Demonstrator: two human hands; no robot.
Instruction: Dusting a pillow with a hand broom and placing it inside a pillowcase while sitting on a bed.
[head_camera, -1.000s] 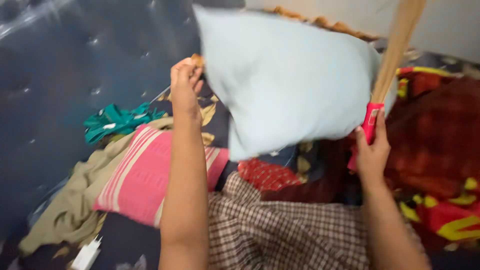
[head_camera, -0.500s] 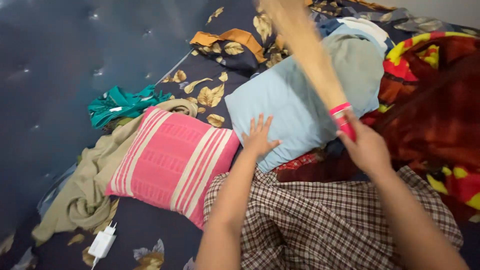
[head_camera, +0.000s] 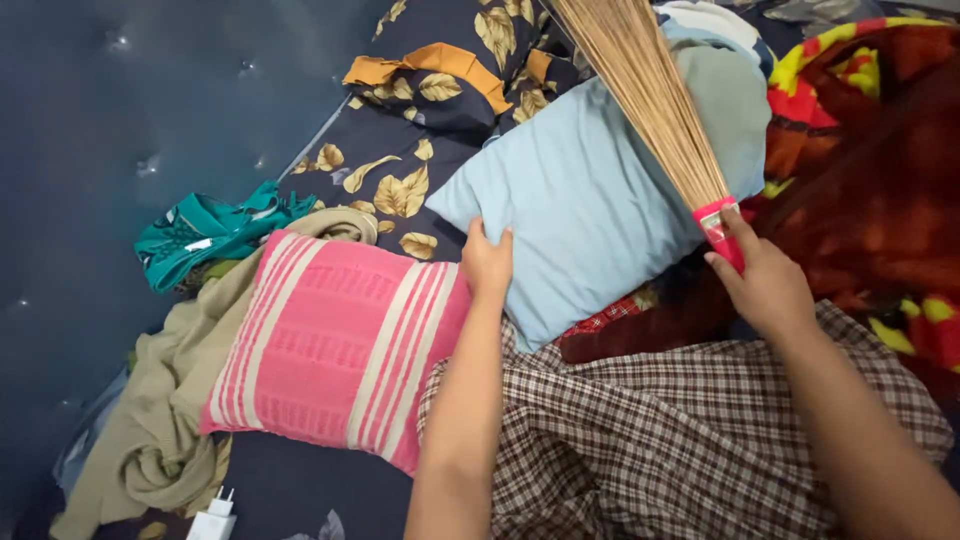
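Note:
My left hand (head_camera: 487, 262) grips the near left edge of a light blue pillow (head_camera: 590, 200) that lies on the bed, right beside a pink striped cushion (head_camera: 335, 345). A straw broom (head_camera: 655, 100) with a red-pink handle (head_camera: 722, 232) is held in my right hand (head_camera: 765, 285). Its bristles rest across the blue pillow's right half and point away from me.
A brown checked cloth (head_camera: 680, 440) lies in front of me. A red and yellow blanket (head_camera: 870, 170) is bunched at the right. Beige cloth (head_camera: 160, 420) and teal cloth (head_camera: 205, 235) lie left, by a dark blue padded headboard (head_camera: 110, 120). A white charger (head_camera: 212, 520) sits near the bottom.
The blue pillow went from raised in the air down onto the bed. My left hand went from flat on it to gripping its edge. The broom swung down across the pillow.

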